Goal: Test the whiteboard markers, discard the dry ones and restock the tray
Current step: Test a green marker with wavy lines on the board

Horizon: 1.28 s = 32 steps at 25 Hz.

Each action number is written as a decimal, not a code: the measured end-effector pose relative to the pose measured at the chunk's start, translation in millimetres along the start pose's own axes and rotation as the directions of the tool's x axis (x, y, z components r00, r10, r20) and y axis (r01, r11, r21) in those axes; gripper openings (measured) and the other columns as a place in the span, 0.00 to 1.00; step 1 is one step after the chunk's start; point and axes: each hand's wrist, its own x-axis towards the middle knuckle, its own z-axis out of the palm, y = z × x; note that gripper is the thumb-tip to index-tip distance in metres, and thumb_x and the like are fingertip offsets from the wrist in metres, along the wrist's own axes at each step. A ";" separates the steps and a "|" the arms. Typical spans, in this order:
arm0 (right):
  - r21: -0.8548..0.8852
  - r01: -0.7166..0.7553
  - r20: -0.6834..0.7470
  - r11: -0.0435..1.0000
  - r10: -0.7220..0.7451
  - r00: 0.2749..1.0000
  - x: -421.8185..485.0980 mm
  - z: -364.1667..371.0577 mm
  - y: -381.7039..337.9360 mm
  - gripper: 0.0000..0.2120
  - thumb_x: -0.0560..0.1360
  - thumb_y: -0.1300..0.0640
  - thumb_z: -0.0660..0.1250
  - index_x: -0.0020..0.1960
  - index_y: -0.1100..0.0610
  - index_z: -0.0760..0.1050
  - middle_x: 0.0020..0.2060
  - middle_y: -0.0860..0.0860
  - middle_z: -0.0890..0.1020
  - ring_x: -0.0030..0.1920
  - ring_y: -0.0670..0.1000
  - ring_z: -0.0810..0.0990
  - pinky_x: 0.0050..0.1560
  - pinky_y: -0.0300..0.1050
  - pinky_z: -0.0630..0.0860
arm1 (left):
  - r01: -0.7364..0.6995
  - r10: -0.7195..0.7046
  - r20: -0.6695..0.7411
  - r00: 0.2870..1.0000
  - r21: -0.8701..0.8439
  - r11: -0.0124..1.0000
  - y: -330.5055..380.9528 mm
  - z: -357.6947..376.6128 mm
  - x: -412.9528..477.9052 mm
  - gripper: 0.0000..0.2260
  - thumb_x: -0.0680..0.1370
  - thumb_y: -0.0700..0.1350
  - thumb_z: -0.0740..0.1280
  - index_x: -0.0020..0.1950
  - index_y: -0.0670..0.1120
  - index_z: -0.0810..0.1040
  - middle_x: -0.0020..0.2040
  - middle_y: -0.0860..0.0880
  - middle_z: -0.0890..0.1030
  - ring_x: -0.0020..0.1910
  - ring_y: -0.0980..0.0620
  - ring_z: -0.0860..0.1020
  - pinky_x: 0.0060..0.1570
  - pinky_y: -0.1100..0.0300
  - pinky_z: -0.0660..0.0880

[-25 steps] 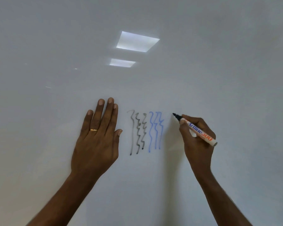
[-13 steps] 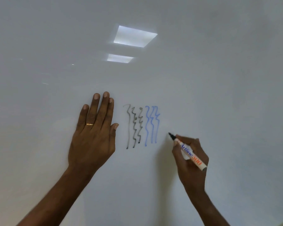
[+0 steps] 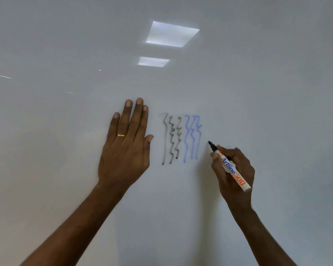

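My right hand (image 3: 234, 175) grips a white Artline 500 marker (image 3: 238, 180), uncapped, with its black tip pointing up and left. The tip rests at or just off the whiteboard (image 3: 267, 89), a little right of the blue lines. My left hand (image 3: 124, 148) lies flat on the board with fingers together and a gold ring on one finger. Between the hands are three wavy grey-black test lines (image 3: 170, 139) and three wavy blue test lines (image 3: 193, 138). No mark shows beside the marker's tip. No tray is in view.
The glossy board fills the whole view. Two ceiling lights (image 3: 171, 34) are reflected in it above the hands. A thin bright streak (image 3: 0, 75) sits at the far left.
My right hand carried the marker down from level with the tops of the lines to about their middle. No new line appeared along its path. The left hand stayed flat.
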 end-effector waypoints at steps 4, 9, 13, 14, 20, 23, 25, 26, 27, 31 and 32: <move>-0.041 -0.073 0.027 0.996 0.075 0.997 -25.0 -10.7 1.5 0.06 0.74 0.56 0.72 0.51 0.52 0.81 0.43 0.45 0.83 0.44 0.52 0.82 0.47 0.59 0.78 | 0.007 -0.007 0.007 1.000 0.007 1.000 0.8 -0.2 -1.0 0.27 0.87 0.48 0.49 0.83 0.40 0.46 0.84 0.43 0.47 0.83 0.43 0.45 0.80 0.43 0.51; 0.197 -0.386 0.112 0.901 0.371 0.922 -21.0 -27.8 -23.6 0.02 0.78 0.54 0.72 0.50 0.49 0.84 0.42 0.48 0.85 0.40 0.52 0.84 0.38 0.39 0.75 | 0.010 -0.010 0.011 1.000 -0.003 1.000 1.7 -0.5 -1.5 0.27 0.87 0.49 0.49 0.83 0.41 0.46 0.84 0.44 0.47 0.83 0.44 0.45 0.81 0.44 0.50; 0.353 -0.584 0.233 0.731 0.536 0.811 -27.8 -46.5 -30.1 0.09 0.77 0.54 0.71 0.57 0.52 0.83 0.51 0.49 0.86 0.49 0.48 0.84 0.52 0.46 0.80 | 0.018 -0.017 0.009 1.000 -0.059 0.998 2.5 -1.9 -1.4 0.26 0.86 0.48 0.51 0.83 0.41 0.48 0.84 0.44 0.49 0.83 0.44 0.46 0.81 0.44 0.51; 0.401 -0.607 0.257 0.686 0.552 0.793 -31.7 -51.5 -31.2 0.10 0.77 0.56 0.71 0.58 0.54 0.83 0.51 0.51 0.85 0.50 0.49 0.83 0.53 0.47 0.81 | 0.019 -0.019 -0.001 1.000 -0.110 0.994 3.7 -3.8 -1.1 0.26 0.86 0.47 0.52 0.83 0.41 0.49 0.84 0.44 0.50 0.83 0.45 0.47 0.81 0.44 0.51; 0.462 -0.668 0.252 0.584 0.636 0.730 -55.6 -92.6 -28.6 0.12 0.77 0.57 0.71 0.59 0.57 0.83 0.49 0.55 0.84 0.51 0.51 0.83 0.51 0.45 0.82 | 0.131 -0.121 0.066 0.990 -0.728 0.673 44.9 -21.2 -52.6 0.31 0.77 0.26 0.52 0.80 0.40 0.62 0.80 0.45 0.65 0.80 0.51 0.61 0.78 0.46 0.59; 0.464 -0.703 0.231 0.539 0.693 0.683 -73.9 -113.8 -23.2 0.12 0.75 0.60 0.72 0.58 0.59 0.79 0.45 0.56 0.81 0.49 0.53 0.82 0.49 0.43 0.82 | 0.135 0.060 0.201 0.978 -0.823 0.552 83.5 -15.0 -105.8 0.34 0.73 0.24 0.52 0.79 0.42 0.64 0.79 0.50 0.67 0.78 0.52 0.65 0.76 0.50 0.62; 0.461 -0.715 0.211 0.526 0.717 0.664 -87.6 -129.6 -20.3 0.11 0.74 0.62 0.73 0.55 0.59 0.77 0.44 0.57 0.80 0.48 0.54 0.81 0.51 0.45 0.82 | 0.257 0.130 0.313 0.941 -0.909 0.329 119.2 -10.0 -140.5 0.34 0.76 0.24 0.51 0.80 0.45 0.62 0.79 0.53 0.66 0.77 0.52 0.68 0.74 0.51 0.67; 0.452 -0.723 0.204 0.522 0.729 0.653 -95.3 -138.0 -19.0 0.10 0.74 0.62 0.73 0.54 0.59 0.76 0.43 0.58 0.81 0.48 0.55 0.81 0.54 0.46 0.82 | 0.367 0.146 0.393 0.908 -0.914 0.174 139.3 -7.7 -157.3 0.33 0.78 0.27 0.50 0.81 0.48 0.60 0.79 0.54 0.66 0.75 0.51 0.71 0.71 0.52 0.71; 0.446 -0.736 0.195 0.510 0.747 0.636 -103.3 -146.5 -17.8 0.10 0.73 0.63 0.73 0.53 0.59 0.77 0.44 0.58 0.82 0.48 0.55 0.82 0.55 0.47 0.82 | 0.470 0.152 0.470 0.869 -0.882 0.038 159.4 -5.1 -171.3 0.30 0.82 0.32 0.50 0.82 0.53 0.58 0.79 0.55 0.66 0.72 0.51 0.74 0.67 0.54 0.75; 0.498 -0.793 0.150 0.352 0.865 0.478 -143.6 -187.1 -10.9 0.07 0.76 0.67 0.70 0.54 0.64 0.77 0.45 0.61 0.84 0.48 0.56 0.85 0.51 0.43 0.83 | 0.802 0.137 0.813 0.566 -0.505 -0.318 236.4 7.1 -216.0 0.22 0.87 0.39 0.54 0.80 0.53 0.60 0.73 0.51 0.74 0.59 0.45 0.84 0.58 0.57 0.81; 0.519 -0.803 0.142 0.294 0.896 0.421 -155.8 -197.5 -7.8 0.06 0.77 0.66 0.69 0.54 0.65 0.78 0.46 0.62 0.84 0.48 0.57 0.86 0.50 0.43 0.83 | 0.851 0.187 0.868 0.461 -0.372 -0.371 252.8 7.6 -224.4 0.19 0.86 0.40 0.56 0.77 0.51 0.66 0.70 0.48 0.78 0.57 0.44 0.84 0.57 0.58 0.81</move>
